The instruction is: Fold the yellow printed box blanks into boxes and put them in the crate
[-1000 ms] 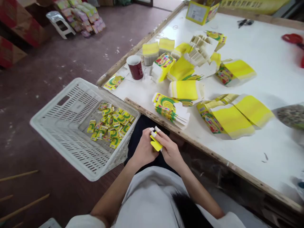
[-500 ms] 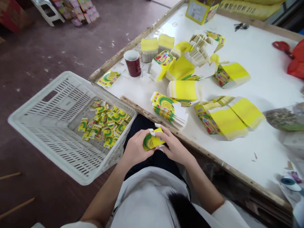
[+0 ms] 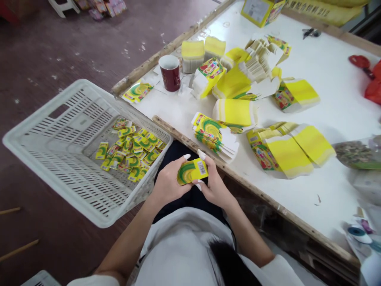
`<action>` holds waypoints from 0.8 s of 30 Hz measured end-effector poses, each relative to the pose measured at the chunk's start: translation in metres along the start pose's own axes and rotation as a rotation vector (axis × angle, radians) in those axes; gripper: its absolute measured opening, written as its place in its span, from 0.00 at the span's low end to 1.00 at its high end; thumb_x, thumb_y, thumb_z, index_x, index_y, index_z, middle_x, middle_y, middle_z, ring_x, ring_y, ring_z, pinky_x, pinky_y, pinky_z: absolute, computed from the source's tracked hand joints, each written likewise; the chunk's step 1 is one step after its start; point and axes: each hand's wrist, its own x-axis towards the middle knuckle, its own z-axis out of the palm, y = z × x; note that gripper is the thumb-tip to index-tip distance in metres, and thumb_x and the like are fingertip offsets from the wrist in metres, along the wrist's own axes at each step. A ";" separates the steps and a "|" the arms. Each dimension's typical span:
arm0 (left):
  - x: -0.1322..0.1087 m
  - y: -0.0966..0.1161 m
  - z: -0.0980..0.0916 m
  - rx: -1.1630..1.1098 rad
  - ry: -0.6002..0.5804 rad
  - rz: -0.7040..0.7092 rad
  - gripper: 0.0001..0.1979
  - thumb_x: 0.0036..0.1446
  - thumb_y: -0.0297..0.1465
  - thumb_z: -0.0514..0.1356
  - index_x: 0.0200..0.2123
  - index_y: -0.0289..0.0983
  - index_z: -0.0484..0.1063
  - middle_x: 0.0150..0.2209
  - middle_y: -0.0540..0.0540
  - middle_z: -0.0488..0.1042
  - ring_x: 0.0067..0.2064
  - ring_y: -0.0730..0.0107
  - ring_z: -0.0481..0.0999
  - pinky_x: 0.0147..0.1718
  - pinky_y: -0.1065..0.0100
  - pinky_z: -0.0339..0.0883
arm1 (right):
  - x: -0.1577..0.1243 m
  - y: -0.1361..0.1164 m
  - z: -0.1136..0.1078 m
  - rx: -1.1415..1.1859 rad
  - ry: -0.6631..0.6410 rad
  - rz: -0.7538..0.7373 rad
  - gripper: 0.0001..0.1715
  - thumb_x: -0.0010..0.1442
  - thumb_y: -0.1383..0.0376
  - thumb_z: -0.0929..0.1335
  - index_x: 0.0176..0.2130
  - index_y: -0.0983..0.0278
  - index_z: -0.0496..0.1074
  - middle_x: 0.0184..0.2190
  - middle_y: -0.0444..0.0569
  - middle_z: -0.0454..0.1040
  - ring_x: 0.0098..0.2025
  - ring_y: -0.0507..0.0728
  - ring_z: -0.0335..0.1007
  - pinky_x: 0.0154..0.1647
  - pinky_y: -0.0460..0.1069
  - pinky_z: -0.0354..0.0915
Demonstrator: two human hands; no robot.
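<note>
A small yellow and green carton (image 3: 192, 171) with a barcode near its right end is held above my lap, between both hands. My left hand (image 3: 169, 180) is closed around its left end. My right hand (image 3: 214, 180) grips the right end, with fingers at the top corner and below. White coverings sit on several fingertips. Just beyond the hands, a fanned stack of flat cartons (image 3: 211, 131) lies at the table's near edge. To the left stands a white plastic basket (image 3: 59, 159), with many small yellow cartons (image 3: 131, 153) on its bottom.
The white table (image 3: 300, 206) has a raised wooden edge (image 3: 253, 190). On it are a dark red mug (image 3: 170, 73), bundles of flat yellow cartons (image 3: 291, 151), a yellow box (image 3: 262, 12), black scissors (image 3: 311, 33), red-handled scissors (image 3: 360, 61) and a clear bag (image 3: 357, 153).
My right fingers have shifted from across the carton's face to its right end, and the barcode now shows. The whole view has moved slightly.
</note>
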 end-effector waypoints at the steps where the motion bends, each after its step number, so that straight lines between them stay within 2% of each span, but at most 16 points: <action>1: -0.002 -0.003 -0.002 -0.023 0.034 -0.043 0.31 0.52 0.36 0.70 0.58 0.38 0.65 0.49 0.41 0.78 0.48 0.55 0.80 0.50 0.56 0.74 | 0.000 0.000 0.000 0.004 0.021 0.016 0.44 0.62 0.64 0.70 0.69 0.60 0.46 0.63 0.62 0.62 0.64 0.66 0.64 0.62 0.63 0.66; 3: -0.004 -0.012 -0.010 -0.013 0.223 -0.144 0.32 0.50 0.38 0.72 0.56 0.38 0.66 0.51 0.40 0.75 0.52 0.53 0.77 0.54 0.54 0.72 | 0.005 0.001 -0.008 -0.021 0.123 0.057 0.39 0.61 0.61 0.72 0.65 0.59 0.55 0.54 0.57 0.71 0.52 0.63 0.73 0.51 0.59 0.73; 5: -0.006 -0.024 -0.020 0.053 0.519 -0.227 0.39 0.45 0.38 0.75 0.58 0.36 0.63 0.57 0.36 0.69 0.61 0.46 0.70 0.61 0.48 0.63 | 0.015 0.006 -0.025 -0.132 0.276 0.107 0.24 0.62 0.61 0.70 0.56 0.59 0.66 0.43 0.52 0.74 0.41 0.59 0.74 0.43 0.55 0.74; 6: -0.007 -0.029 -0.025 0.077 0.635 -0.250 0.45 0.43 0.38 0.76 0.61 0.35 0.59 0.61 0.32 0.65 0.65 0.43 0.65 0.64 0.44 0.58 | 0.022 0.009 -0.034 -0.215 0.348 0.131 0.17 0.63 0.62 0.69 0.51 0.60 0.69 0.41 0.51 0.74 0.40 0.59 0.73 0.41 0.55 0.74; 8: -0.007 -0.035 -0.030 0.046 0.715 -0.262 0.52 0.43 0.38 0.76 0.65 0.34 0.52 0.65 0.28 0.59 0.68 0.41 0.60 0.66 0.41 0.54 | 0.038 0.018 -0.049 -0.389 0.453 0.184 0.11 0.63 0.64 0.68 0.46 0.62 0.72 0.41 0.54 0.74 0.42 0.61 0.72 0.43 0.56 0.72; 10: -0.008 -0.036 -0.027 -0.062 0.661 -0.235 0.50 0.46 0.38 0.74 0.66 0.36 0.49 0.64 0.29 0.61 0.67 0.44 0.62 0.64 0.42 0.58 | 0.053 0.029 -0.057 -0.537 0.490 0.255 0.12 0.60 0.65 0.69 0.46 0.64 0.72 0.44 0.58 0.73 0.46 0.64 0.70 0.48 0.60 0.70; 12: -0.008 -0.035 -0.017 -0.182 0.584 -0.213 0.46 0.48 0.39 0.73 0.64 0.39 0.52 0.62 0.32 0.64 0.65 0.48 0.66 0.61 0.46 0.63 | 0.065 0.038 -0.058 -0.634 0.472 0.313 0.13 0.57 0.66 0.71 0.44 0.65 0.73 0.45 0.60 0.72 0.49 0.66 0.68 0.52 0.62 0.67; 16: -0.008 -0.032 0.004 -0.373 0.484 -0.277 0.35 0.54 0.38 0.70 0.60 0.42 0.58 0.58 0.37 0.70 0.59 0.54 0.73 0.55 0.51 0.69 | 0.076 0.049 -0.056 -0.654 0.415 0.331 0.11 0.54 0.65 0.72 0.39 0.63 0.70 0.42 0.57 0.72 0.47 0.65 0.66 0.52 0.61 0.65; 19: -0.005 -0.028 0.013 -0.514 0.437 -0.357 0.30 0.55 0.39 0.69 0.56 0.42 0.62 0.53 0.39 0.75 0.55 0.56 0.76 0.52 0.54 0.71 | 0.075 0.049 -0.057 -0.545 0.459 0.288 0.13 0.51 0.65 0.73 0.35 0.60 0.66 0.36 0.51 0.71 0.41 0.62 0.67 0.48 0.58 0.66; 21: -0.002 -0.020 0.018 -0.664 0.360 -0.412 0.28 0.54 0.42 0.69 0.54 0.41 0.65 0.49 0.40 0.77 0.52 0.56 0.77 0.51 0.55 0.71 | 0.072 0.043 -0.055 -0.452 0.514 0.261 0.14 0.52 0.64 0.72 0.35 0.59 0.63 0.32 0.46 0.69 0.35 0.59 0.67 0.42 0.55 0.67; 24: 0.007 -0.006 0.027 -0.930 0.223 -0.419 0.35 0.49 0.50 0.71 0.56 0.41 0.65 0.50 0.38 0.77 0.52 0.54 0.78 0.49 0.54 0.73 | 0.061 0.026 -0.042 -0.351 0.559 0.231 0.14 0.56 0.62 0.70 0.38 0.59 0.61 0.31 0.43 0.67 0.29 0.55 0.65 0.34 0.51 0.65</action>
